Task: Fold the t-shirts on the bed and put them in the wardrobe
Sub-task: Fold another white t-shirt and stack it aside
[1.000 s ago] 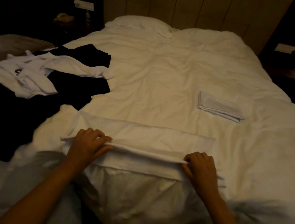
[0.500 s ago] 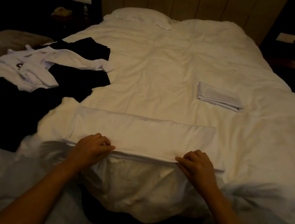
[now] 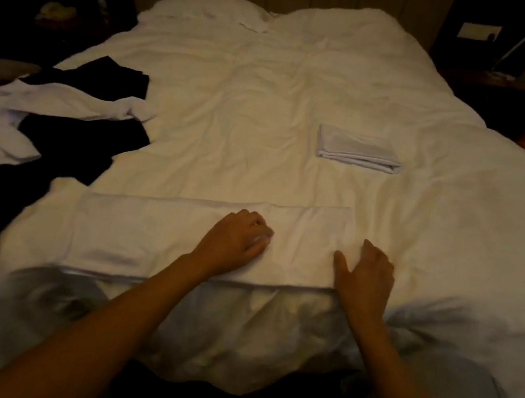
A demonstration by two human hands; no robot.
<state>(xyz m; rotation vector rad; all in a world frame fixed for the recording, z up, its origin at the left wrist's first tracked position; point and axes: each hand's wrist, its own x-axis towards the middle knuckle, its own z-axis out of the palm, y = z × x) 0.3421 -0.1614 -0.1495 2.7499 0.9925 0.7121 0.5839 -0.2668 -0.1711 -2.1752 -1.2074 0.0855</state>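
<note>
A white t-shirt (image 3: 151,232), folded into a long flat band, lies across the near edge of the bed (image 3: 268,113). My left hand (image 3: 234,243) rests on the middle of the band with its fingers bent down onto the cloth. My right hand (image 3: 364,275) lies flat near the band's right end, thumb spread. A folded white t-shirt (image 3: 358,149) sits further back on the right. Unfolded white t-shirts (image 3: 25,114) and black t-shirts (image 3: 83,141) lie in a heap at the left.
Two pillows (image 3: 209,9) lie against the headboard. Dark bedside tables stand at both sides, the left one with a small object (image 3: 56,11). The duvet hangs over the near edge of the bed below my arms.
Both hands let go of the band's near edge and moved onto its top, shifting right. The band now lies flat. The camera has moved left and closer.
</note>
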